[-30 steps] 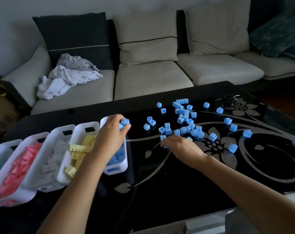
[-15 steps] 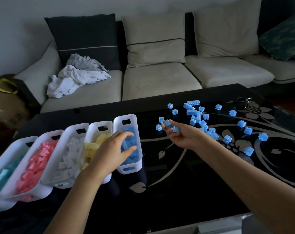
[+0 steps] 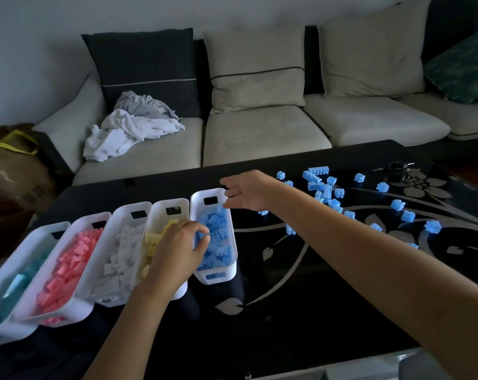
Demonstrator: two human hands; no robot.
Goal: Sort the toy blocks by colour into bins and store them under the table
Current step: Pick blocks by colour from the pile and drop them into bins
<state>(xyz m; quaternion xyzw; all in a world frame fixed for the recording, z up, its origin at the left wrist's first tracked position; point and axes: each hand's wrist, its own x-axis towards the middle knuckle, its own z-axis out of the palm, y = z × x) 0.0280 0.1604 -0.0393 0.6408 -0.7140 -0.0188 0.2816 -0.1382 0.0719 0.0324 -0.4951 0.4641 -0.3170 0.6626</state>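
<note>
**Right hand reaches the blue bin**

Since a moment ago, the right hand (image 3: 248,194) has moved left, away from the loose blocks. It now hangs over the far end of the long white plastic bin (image 3: 214,278). Its fingers are straight and spread wide, with nothing in them. The left hand (image 3: 177,250) sits over the bin's left side. Its fingers curl down onto the small blue toy blocks (image 3: 217,242) inside, and it is too hard to tell if they hold one. More scattered blue blocks (image 3: 326,187) lie to the right on the shiny black table (image 3: 287,325). Four other white bins (image 3: 68,314) stand in a row to the left, full of yellow, white, pink and teal blocks.
</note>
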